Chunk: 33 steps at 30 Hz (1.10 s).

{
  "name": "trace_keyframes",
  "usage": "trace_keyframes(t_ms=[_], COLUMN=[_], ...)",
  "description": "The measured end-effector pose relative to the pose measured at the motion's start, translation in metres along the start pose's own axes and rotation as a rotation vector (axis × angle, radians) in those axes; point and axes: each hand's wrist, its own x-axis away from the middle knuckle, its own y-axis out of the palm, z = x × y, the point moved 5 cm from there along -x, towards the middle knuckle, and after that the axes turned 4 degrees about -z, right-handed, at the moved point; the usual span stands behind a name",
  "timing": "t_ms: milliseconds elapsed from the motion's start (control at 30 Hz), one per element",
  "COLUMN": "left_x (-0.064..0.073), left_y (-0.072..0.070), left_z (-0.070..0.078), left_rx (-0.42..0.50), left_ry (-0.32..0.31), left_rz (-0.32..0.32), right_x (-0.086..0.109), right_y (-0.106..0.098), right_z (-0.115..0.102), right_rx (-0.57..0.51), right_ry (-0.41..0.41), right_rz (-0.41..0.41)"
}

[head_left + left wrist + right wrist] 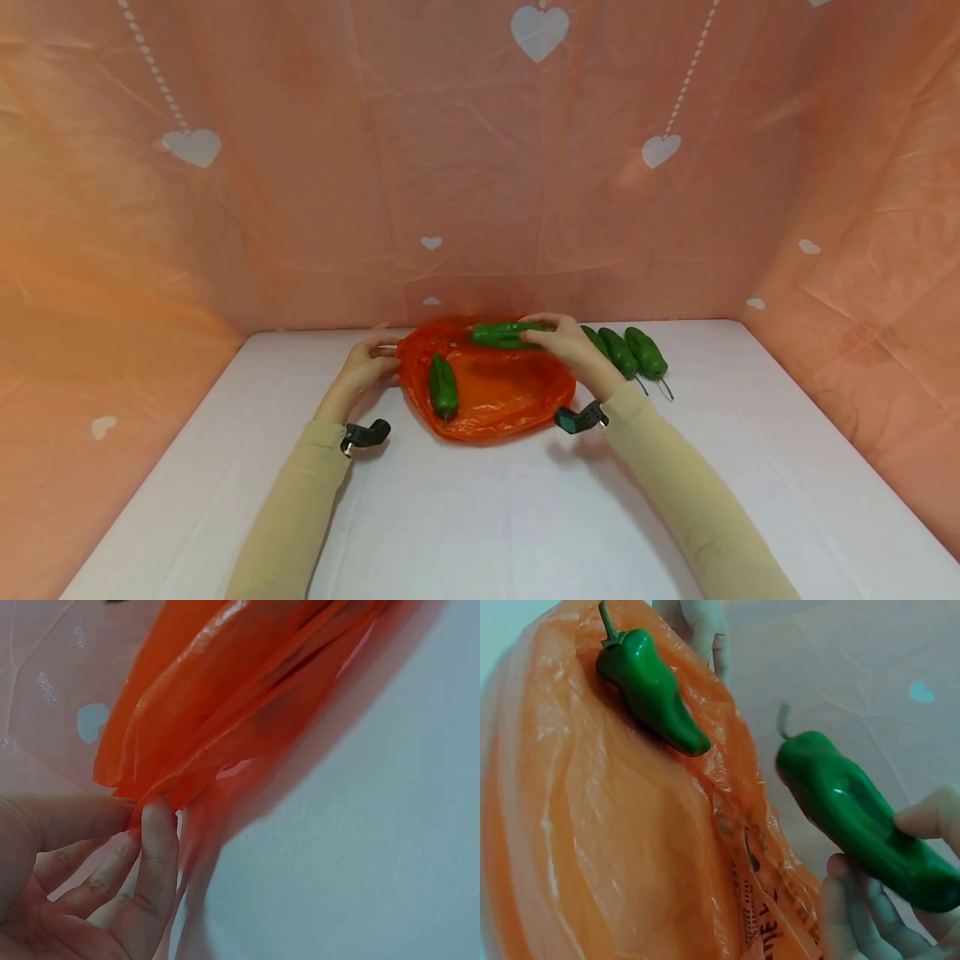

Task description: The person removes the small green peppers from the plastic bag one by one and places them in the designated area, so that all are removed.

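An orange-red plastic bag (495, 400) lies spread on the white table with its mouth open upward. One green pepper (443, 388) rests inside at its left, stem toward the person. My left hand (366, 364) pinches the bag's left edge between thumb and fingertips, as the left wrist view shows on the gathered plastic (217, 697). Over the bag's far right part, my right hand (564, 342) grips a second green pepper (847, 802) near its tapered end, thumb on one side and fingers on the other. Its stem end points away from the hand.
Right of the bag, three green peppers (647, 354) lie side by side on the white table (480, 517), one partly hidden by the right hand. A pinkish-orange sheet (480, 167) with white hearts hangs behind and along both sides.
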Motion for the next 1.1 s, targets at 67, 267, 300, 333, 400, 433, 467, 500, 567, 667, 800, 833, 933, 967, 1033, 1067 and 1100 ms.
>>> trace_keyframes(t_ms=[67, 267, 300, 333, 400, 433, 467, 500, 567, 667, 800, 833, 933, 967, 1033, 1067, 1100], left_x=[0.000, -0.003, -0.004, -0.004, -0.005, -0.005, -0.005, -0.006, -0.006, -0.006, -0.005, -0.005, -0.004, -0.004, -0.003, -0.003, -0.002], left_y=[0.000, -0.001, -0.001, -0.001, -0.001, -0.001, -0.001, -0.001, -0.002, -0.002, -0.002, -0.002, -0.002, -0.002, -0.001, -0.001, 0.000], left_z=[-0.001, -0.007, -0.007, -0.008, -0.008, -0.008, -0.008, -0.009, -0.009, -0.010, -0.010, -0.010, -0.008, -0.007, -0.005, -0.004, -0.004], left_rx=[-0.006, 0.013, 0.011, 0.010, 0.006, 0.004, 0.002, 0.004, 0.010, 0.021, 0.020, 0.019, 0.023, 0.030, 0.045, 0.051, 0.056], left_ry=[-0.004, -0.006, -0.006, -0.007, -0.005, -0.004, -0.004, -0.003, -0.004, -0.010, -0.015, -0.016, -0.021, -0.023, -0.028, -0.029, -0.029], left_rz=[0.005, 0.005, 0.004, 0.004, 0.006, 0.008, 0.009, 0.008, 0.009, 0.009, 0.009, 0.006, 0.003, 0.000, -0.004, -0.006, -0.008], right_x=[0.002, 0.009, 0.010, 0.010, 0.012, 0.012, 0.013, 0.013, 0.014, 0.014, 0.015, 0.015, 0.017, 0.018, 0.019, 0.020, 0.020], right_y=[-0.003, -0.010, -0.012, -0.013, -0.016, -0.018, -0.020, -0.021, -0.023, -0.026, -0.028, -0.029, -0.031, -0.032, -0.034, -0.035, -0.036], right_z=[-0.001, -0.004, -0.005, -0.005, -0.005, -0.005, -0.005, -0.005, -0.006, -0.007, -0.006, -0.006, -0.005, -0.005, -0.005, -0.005, -0.005], right_rx=[-0.006, -0.041, -0.048, -0.055, -0.081, -0.100, -0.115, -0.140, -0.172, -0.204, -0.210, -0.209, -0.204, -0.211, -0.216, -0.217, -0.221], right_ry=[-0.010, -0.060, -0.065, -0.064, -0.059, -0.056, -0.053, -0.049, -0.045, -0.040, -0.035, -0.037, -0.043, -0.046, -0.048, -0.047, -0.045], right_rz=[0.004, -0.009, -0.009, -0.004, 0.003, 0.009, 0.013, 0.018, 0.026, 0.039, 0.047, 0.044, 0.036, 0.031, 0.021, 0.018, 0.018])
